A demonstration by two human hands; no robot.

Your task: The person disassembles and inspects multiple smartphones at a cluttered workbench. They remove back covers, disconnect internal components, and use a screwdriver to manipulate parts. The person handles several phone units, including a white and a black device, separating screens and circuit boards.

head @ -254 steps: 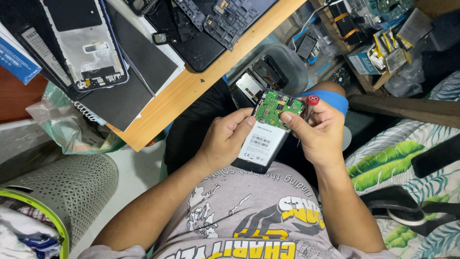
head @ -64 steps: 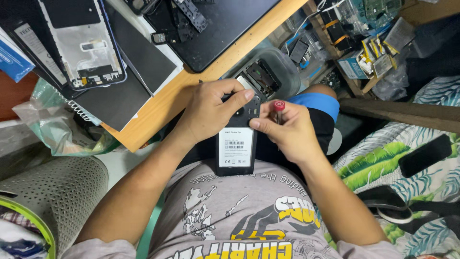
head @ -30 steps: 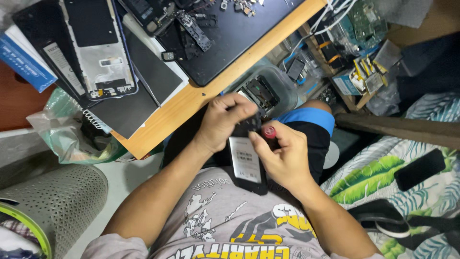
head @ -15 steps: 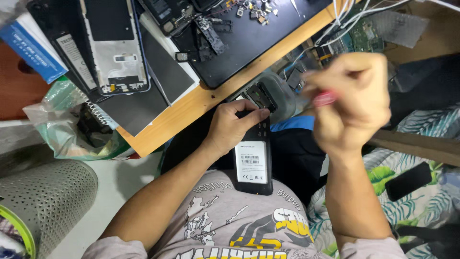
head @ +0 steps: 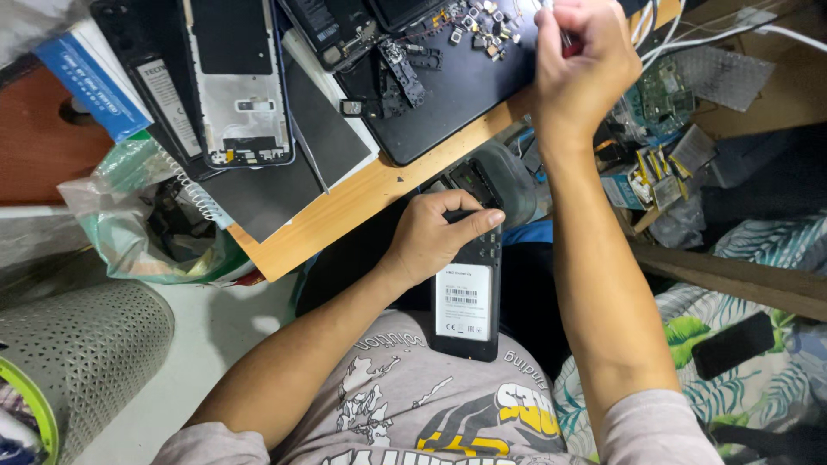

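Observation:
An opened black phone with a white-labelled battery showing rests on my lap. My left hand grips its top end. My right hand is raised over the black work mat on the wooden table, fingers closed around a thin tool whose metal tip just shows above the knuckles. Small loose phone parts and screws lie on the mat just left of that hand.
Phone frames and back covers lie at the table's left, beside a blue box. A plastic bag and a perforated grey bin are on the floor at left. Circuit boards and cables clutter the right. A dark phone lies on leaf-print fabric.
My right hand has left the phone on my lap and gone up to the work mat on the table. The green board seen earlier is out of sight. My left hand stays on the phone.

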